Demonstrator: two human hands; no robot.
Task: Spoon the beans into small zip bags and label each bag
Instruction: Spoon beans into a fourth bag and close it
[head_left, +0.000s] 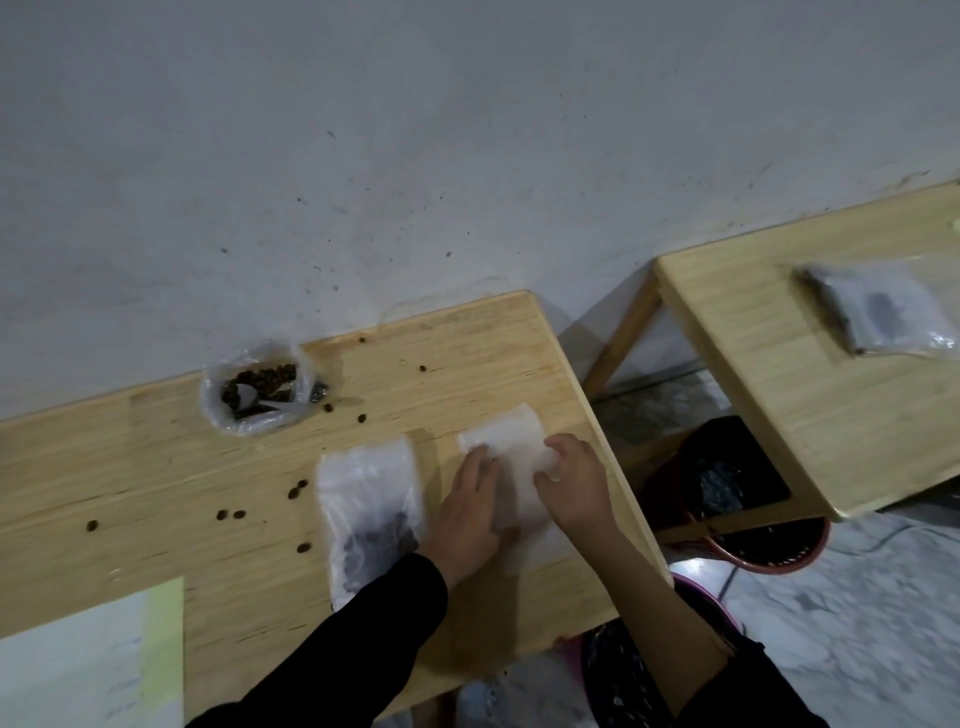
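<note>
We are between fills. One small bag (370, 512) lies on the table with beans in its lower half, and just right of it we work on an empty bag (511, 457). Our left hand (467, 512) lies flat on it, fingers straight, pressing it down. Our right hand (576, 483) curls its fingers at the bag's right edge and seems to pinch the top layer, probably to part the mouth. Next we need that mouth held wide, then the spoon (275, 408), which sits in the open sack of beans (257, 387) by the wall (415, 130). The table (467, 353) is pale wood strewn with loose beans (232, 514). A second table (779, 405) to the right carries a filled bag (883, 306).
</note>
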